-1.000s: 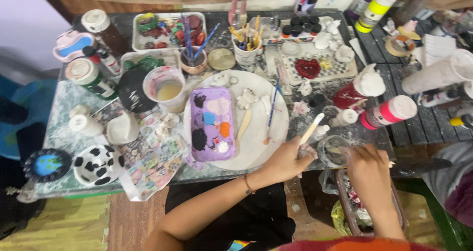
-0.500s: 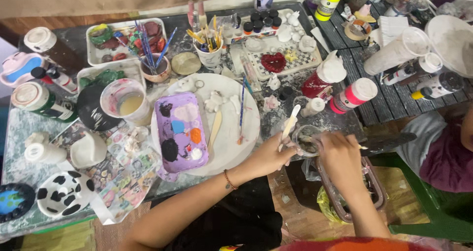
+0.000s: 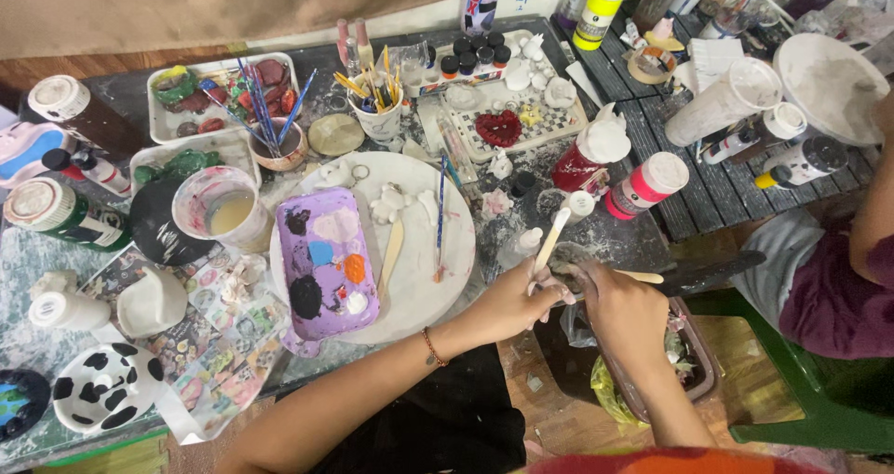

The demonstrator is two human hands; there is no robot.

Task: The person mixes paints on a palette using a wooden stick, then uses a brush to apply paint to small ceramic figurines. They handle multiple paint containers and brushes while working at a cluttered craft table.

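Between closed left hand [image 3: 521, 299] fingers, stick [image 3: 551, 239].

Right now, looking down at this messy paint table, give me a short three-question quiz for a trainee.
1. True or false: the left hand holds a white-tipped stick.
2. What lies on the round white plate: A) a purple paint-spotted palette tray, B) a red heart-shaped piece, C) a cow-patterned bowl?
3. Fill in: the right hand works above a brown ____ beside the table.

Key: 1 true; 2 A; 3 bin.
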